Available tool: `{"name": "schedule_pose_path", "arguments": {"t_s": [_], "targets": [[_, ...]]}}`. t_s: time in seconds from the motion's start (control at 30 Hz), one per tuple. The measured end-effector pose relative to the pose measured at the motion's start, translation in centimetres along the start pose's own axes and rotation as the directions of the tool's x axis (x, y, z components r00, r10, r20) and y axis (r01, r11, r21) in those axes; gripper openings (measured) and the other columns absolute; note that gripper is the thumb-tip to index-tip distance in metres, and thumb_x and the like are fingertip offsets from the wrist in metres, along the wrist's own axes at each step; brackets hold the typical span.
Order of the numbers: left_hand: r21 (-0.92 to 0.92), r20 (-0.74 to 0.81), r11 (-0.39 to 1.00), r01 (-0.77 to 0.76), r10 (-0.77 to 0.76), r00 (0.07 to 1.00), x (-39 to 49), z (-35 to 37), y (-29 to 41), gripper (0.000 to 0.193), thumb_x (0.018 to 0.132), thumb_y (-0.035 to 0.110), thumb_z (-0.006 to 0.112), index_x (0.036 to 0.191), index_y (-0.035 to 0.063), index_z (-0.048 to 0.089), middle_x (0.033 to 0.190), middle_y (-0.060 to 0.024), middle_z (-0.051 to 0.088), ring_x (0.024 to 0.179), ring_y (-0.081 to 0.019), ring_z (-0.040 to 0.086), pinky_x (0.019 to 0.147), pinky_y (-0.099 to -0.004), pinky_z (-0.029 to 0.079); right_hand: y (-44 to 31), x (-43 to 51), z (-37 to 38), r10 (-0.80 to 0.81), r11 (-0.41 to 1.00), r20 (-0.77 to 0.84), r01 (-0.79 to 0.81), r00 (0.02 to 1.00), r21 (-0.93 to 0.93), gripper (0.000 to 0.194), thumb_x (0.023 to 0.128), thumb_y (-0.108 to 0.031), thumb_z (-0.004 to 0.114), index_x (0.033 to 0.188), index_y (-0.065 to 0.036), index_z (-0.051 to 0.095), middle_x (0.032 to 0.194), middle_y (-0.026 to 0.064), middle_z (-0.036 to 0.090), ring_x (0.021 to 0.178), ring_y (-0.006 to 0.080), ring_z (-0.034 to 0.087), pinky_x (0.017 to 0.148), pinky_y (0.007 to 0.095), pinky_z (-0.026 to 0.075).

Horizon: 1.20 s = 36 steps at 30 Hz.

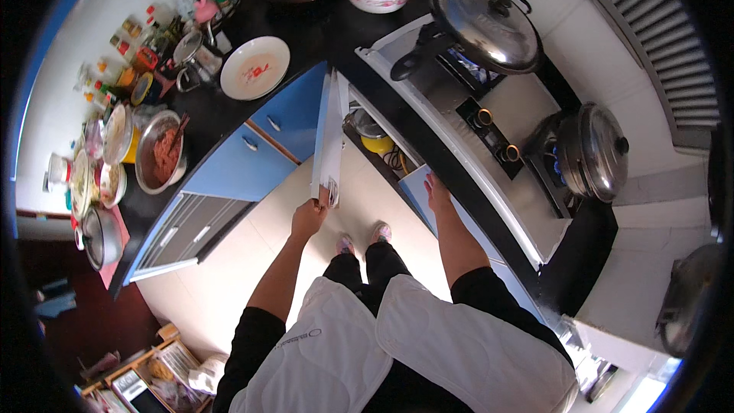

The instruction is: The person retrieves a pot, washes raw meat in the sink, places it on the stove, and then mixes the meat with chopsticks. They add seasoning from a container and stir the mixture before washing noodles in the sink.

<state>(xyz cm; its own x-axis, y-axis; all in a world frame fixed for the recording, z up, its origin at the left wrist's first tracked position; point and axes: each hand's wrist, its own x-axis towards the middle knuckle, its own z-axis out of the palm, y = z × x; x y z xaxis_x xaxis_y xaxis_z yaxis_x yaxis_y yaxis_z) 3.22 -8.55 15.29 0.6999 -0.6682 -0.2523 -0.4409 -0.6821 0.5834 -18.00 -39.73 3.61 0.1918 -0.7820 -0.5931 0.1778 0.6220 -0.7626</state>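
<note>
My left hand (pixel 308 219) grips the lower outer end of a cabinet door (pixel 329 137), near its metal handle (pixel 333 190). The door stands swung out from under the counter. Behind it, a yellow pot with a glass lid (pixel 375 136) shows in the cabinet, beside a coiled dark cord (pixel 394 158). Below the stove's counter edge, my right hand (pixel 438 191) lies against a blue cabinet front (pixel 417 184). Its fingers are partly hidden, so I cannot tell whether they grip anything.
A gas stove (pixel 516 106) carries a lidded wok (pixel 487 26) and a lidded steel pot (pixel 596 152), with flames visible. The left counter holds a white plate (pixel 255 69), a metal bowl of minced meat (pixel 163 152) and several bottles. Green beans fill a bowl (pixel 378 4) at the corner.
</note>
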Motion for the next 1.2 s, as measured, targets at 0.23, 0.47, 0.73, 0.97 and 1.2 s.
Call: {"name": "schedule_pose_path", "arguments": {"t_s": [0.23, 0.47, 0.73, 0.97, 1.2], "targets": [[-0.019, 0.043, 0.999, 0.048, -0.047, 0.998, 0.0, 0.3, 0.0, 0.027, 0.080, 0.030, 0.061, 0.086, 0.0028, 0.063, 0.080, -0.0185, 0.065, 0.079, -0.0382, 0.062, 0.069, -0.0455, 0.050, -0.6, -0.1, 0.9, -0.010, 0.968, -0.052, 0.022, 0.999, 0.250, 0.018, 0.086, 0.000, 0.059, 0.100, -0.010, 0.060, 0.096, 0.0037, 0.060, 0.087, 0.0169, 0.059, 0.079, 0.0286, 0.052], [-0.015, 0.091, 0.986, 0.164, -0.162, 0.983, -0.1, 0.0, 0.9, 0.026, 0.079, 0.029, 0.060, 0.082, 0.0037, 0.065, 0.079, -0.0180, 0.065, 0.078, -0.0379, 0.062, 0.069, -0.0457, 0.050, -1.2, -2.6, 1.8, -0.030, 0.987, -0.096, 0.045, 0.995, 0.153, 0.018, 0.087, 0.001, 0.059, 0.101, -0.009, 0.058, 0.094, 0.0038, 0.058, 0.084, 0.0155, 0.057, 0.078, 0.0266, 0.052], [-0.055, 0.125, 0.990, 0.130, -0.122, 0.985, 0.0, 0.0, 1.4, 0.027, 0.079, 0.030, 0.059, 0.084, 0.0038, 0.065, 0.080, -0.0178, 0.065, 0.078, -0.0382, 0.062, 0.069, -0.0455, 0.049, 1.4, -6.7, 0.7, 0.032, 0.995, 0.043, -0.036, 0.999, 0.095, 0.012, 0.086, -0.007, 0.063, 0.097, -0.006, 0.057, 0.090, 0.0028, 0.059, 0.078, 0.0142, 0.058, 0.075, 0.0252, 0.052], [-0.081, 0.104, 0.989, 0.124, -0.115, 0.988, 0.4, 0.5, 1.5, 0.027, 0.079, 0.029, 0.059, 0.087, 0.0045, 0.065, 0.083, -0.0180, 0.065, 0.080, -0.0373, 0.062, 0.071, -0.0452, 0.050, 1.3, -7.0, 0.7, 0.190, 0.978, -0.053, -0.184, 0.980, 0.094, 0.011, 0.084, -0.003, 0.063, 0.093, -0.007, 0.058, 0.089, 0.0036, 0.060, 0.077, 0.0157, 0.059, 0.072, 0.0272, 0.053], [-0.132, 0.099, 0.984, 0.117, -0.104, 0.990, 0.1, 0.4, 1.2, 0.031, 0.079, 0.033, 0.059, 0.083, 0.0025, 0.065, 0.078, -0.0200, 0.065, 0.075, -0.0388, 0.062, 0.067, -0.0455, 0.049, -0.2, -6.6, 1.2, 0.233, 0.971, -0.089, -0.227, 0.968, 0.071, 0.008, 0.085, -0.008, 0.062, 0.079, -0.006, 0.060, 0.075, 0.0049, 0.063, 0.067, 0.0160, 0.061, 0.065, 0.0265, 0.054]]}}
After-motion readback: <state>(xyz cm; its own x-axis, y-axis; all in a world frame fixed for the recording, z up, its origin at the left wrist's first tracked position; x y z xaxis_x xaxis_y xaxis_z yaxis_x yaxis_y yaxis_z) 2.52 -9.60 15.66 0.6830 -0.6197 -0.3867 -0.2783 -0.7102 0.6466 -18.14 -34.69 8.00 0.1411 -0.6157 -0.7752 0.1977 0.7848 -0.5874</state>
